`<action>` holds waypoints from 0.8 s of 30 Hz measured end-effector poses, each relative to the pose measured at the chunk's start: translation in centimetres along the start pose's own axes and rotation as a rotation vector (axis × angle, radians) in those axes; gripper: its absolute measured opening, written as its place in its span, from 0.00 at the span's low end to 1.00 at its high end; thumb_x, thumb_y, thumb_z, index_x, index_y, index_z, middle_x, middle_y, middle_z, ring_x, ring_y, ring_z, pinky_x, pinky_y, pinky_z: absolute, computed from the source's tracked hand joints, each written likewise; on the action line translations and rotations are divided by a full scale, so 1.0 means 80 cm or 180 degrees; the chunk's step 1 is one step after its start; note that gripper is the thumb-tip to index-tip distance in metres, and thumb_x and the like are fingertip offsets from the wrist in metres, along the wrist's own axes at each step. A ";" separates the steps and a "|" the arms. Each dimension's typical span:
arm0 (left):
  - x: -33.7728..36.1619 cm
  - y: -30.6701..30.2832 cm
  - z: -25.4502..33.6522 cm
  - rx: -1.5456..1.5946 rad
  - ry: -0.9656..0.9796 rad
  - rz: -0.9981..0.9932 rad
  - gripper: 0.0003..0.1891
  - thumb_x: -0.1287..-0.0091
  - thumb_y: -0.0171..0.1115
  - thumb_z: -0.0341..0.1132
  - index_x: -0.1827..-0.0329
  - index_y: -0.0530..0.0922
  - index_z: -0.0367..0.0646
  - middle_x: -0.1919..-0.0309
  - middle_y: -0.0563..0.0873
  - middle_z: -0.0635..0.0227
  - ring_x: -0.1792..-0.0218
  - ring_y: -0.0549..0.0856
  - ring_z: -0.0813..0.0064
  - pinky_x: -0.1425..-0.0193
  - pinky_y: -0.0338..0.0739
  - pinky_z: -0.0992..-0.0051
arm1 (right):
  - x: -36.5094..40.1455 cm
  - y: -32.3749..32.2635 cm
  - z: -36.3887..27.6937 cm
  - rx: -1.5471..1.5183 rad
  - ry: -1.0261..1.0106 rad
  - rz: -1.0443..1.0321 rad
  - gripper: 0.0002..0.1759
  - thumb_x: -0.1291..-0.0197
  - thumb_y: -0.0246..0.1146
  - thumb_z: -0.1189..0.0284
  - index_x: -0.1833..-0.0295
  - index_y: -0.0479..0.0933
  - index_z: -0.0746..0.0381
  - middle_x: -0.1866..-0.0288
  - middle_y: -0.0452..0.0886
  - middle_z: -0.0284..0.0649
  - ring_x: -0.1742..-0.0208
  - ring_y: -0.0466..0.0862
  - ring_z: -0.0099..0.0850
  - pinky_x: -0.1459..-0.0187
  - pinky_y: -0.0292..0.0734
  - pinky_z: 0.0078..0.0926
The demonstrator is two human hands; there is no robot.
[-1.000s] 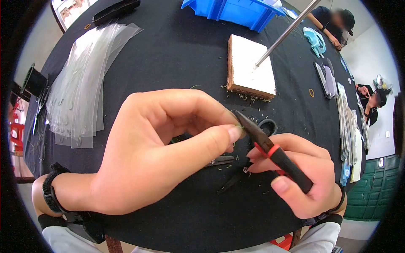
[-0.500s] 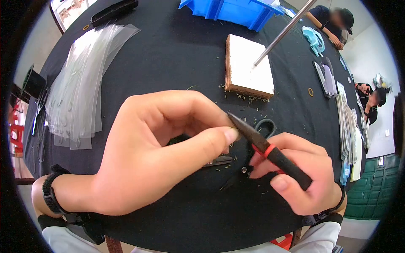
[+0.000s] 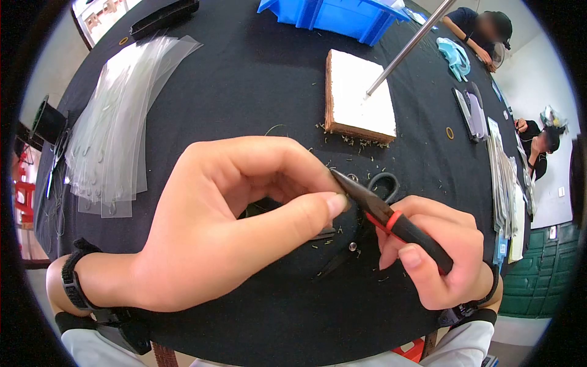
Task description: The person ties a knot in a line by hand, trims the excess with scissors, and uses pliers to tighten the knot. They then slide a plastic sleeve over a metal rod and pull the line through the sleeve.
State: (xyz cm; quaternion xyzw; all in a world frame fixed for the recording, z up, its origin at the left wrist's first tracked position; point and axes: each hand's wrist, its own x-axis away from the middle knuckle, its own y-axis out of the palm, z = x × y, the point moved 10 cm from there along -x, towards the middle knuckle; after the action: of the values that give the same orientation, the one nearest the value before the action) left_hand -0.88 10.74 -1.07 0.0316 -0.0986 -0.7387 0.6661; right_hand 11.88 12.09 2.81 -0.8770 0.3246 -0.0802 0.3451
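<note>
Two small shifts in the last second, from where I'm watching. The right hand (image 3: 434,257) has pulled its fingertips up off the bench (image 3: 244,79). They were down by the pivot of the scissors (image 3: 353,246), and now they're all wrapped round the handles of the pliers (image 3: 391,217), thumb on top. The pliers nose has also slid a bit lower and closer in, so it now sits right at the pinch of the left hand (image 3: 232,226).

The left hand has barely moved, with its thumb pressed tight against the forefinger. Whatever it's pinching is hidden, so I can't tell what's in there. My read is that the right hand has finished settling its grip and the nose is now working at that pinch, above the scissors lying on the bench.

Counts:
- hands of my own: two
- pliers: one pair, black with a red collar
- scissors: one pair, lying partly under the hands
- white-topped block (image 3: 361,95): one, with one metal rod (image 3: 409,46) touching its top
- blue bin (image 3: 330,15): one, at the far edge
- clear sleeves (image 3: 116,122): one fanned stack, too overlapped to count
- green clippings: scattered, too many to count
- other people: two, at the far right
</note>
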 end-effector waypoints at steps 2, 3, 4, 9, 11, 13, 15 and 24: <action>0.000 0.002 0.001 -0.0032 0.0015 -0.0072 0.03 0.39 0.60 0.27 0.66 0.77 0.35 0.68 0.82 0.64 0.63 0.80 0.78 0.55 0.72 0.78 | -0.001 -0.003 -0.002 -0.0055 -0.0058 0.0062 0.24 0.37 0.50 0.62 0.75 0.77 0.69 0.71 0.78 0.48 0.71 0.80 0.33 0.65 0.74 0.25; 0.000 0.004 0.001 -0.0043 0.0050 -0.0093 0.04 0.39 0.59 0.27 0.65 0.78 0.35 0.67 0.82 0.63 0.62 0.80 0.77 0.54 0.72 0.77 | -0.002 -0.004 -0.003 -0.0082 -0.0087 0.0093 0.24 0.37 0.50 0.62 0.76 0.77 0.69 0.72 0.78 0.48 0.71 0.80 0.33 0.65 0.74 0.25; 0.000 0.005 0.001 -0.0056 0.0089 -0.0116 0.04 0.39 0.59 0.26 0.65 0.78 0.35 0.66 0.82 0.62 0.61 0.80 0.76 0.53 0.72 0.76 | -0.002 -0.006 -0.004 -0.0132 -0.0121 0.0126 0.24 0.37 0.50 0.62 0.76 0.77 0.69 0.72 0.78 0.48 0.71 0.80 0.33 0.65 0.74 0.25; 0.004 0.026 0.032 -0.1098 0.1138 -0.0601 0.05 0.41 0.59 0.27 0.70 0.81 0.36 0.68 0.83 0.60 0.56 0.79 0.65 0.48 0.69 0.70 | 0.000 -0.014 -0.007 -0.0179 -0.0223 0.0334 0.24 0.37 0.49 0.62 0.76 0.77 0.70 0.71 0.77 0.48 0.70 0.79 0.34 0.65 0.73 0.27; 0.006 0.029 0.035 -0.0814 0.1133 -0.0762 0.09 0.39 0.57 0.31 0.74 0.81 0.36 0.72 0.82 0.59 0.60 0.80 0.63 0.52 0.71 0.69 | 0.000 -0.018 -0.007 -0.0116 -0.0275 0.0428 0.23 0.37 0.50 0.62 0.75 0.77 0.70 0.71 0.77 0.48 0.70 0.79 0.34 0.65 0.73 0.27; 0.006 0.032 0.037 -0.0347 0.1064 -0.0857 0.17 0.34 0.54 0.37 0.79 0.79 0.37 0.77 0.82 0.58 0.66 0.81 0.62 0.60 0.75 0.67 | 0.000 -0.022 -0.008 0.0022 -0.0414 0.0496 0.17 0.40 0.54 0.68 0.73 0.77 0.71 0.70 0.77 0.49 0.71 0.79 0.35 0.67 0.73 0.26; 0.008 0.028 0.039 0.0187 0.0819 -0.0836 0.21 0.31 0.48 0.42 0.81 0.76 0.38 0.77 0.81 0.56 0.68 0.82 0.60 0.68 0.77 0.69 | 0.001 -0.025 -0.011 0.0215 -0.0637 0.0533 0.05 0.46 0.61 0.79 0.69 0.76 0.72 0.69 0.78 0.50 0.73 0.80 0.36 0.71 0.74 0.24; -0.002 0.006 0.048 0.0531 0.0455 -0.0084 0.22 0.25 0.33 0.45 0.71 0.67 0.39 0.41 0.68 0.41 0.33 0.62 0.51 0.74 0.86 0.75 | 0.005 -0.012 -0.014 0.0614 -0.0827 0.0516 0.07 0.50 0.64 0.79 0.70 0.74 0.71 0.71 0.76 0.48 0.77 0.77 0.39 0.76 0.73 0.28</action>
State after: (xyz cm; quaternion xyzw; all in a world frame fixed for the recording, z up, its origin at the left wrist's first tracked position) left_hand -1.08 11.28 2.80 0.1408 -0.1116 -0.7324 0.6567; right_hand 12.28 11.77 4.28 -0.8137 0.3377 0.0310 0.4720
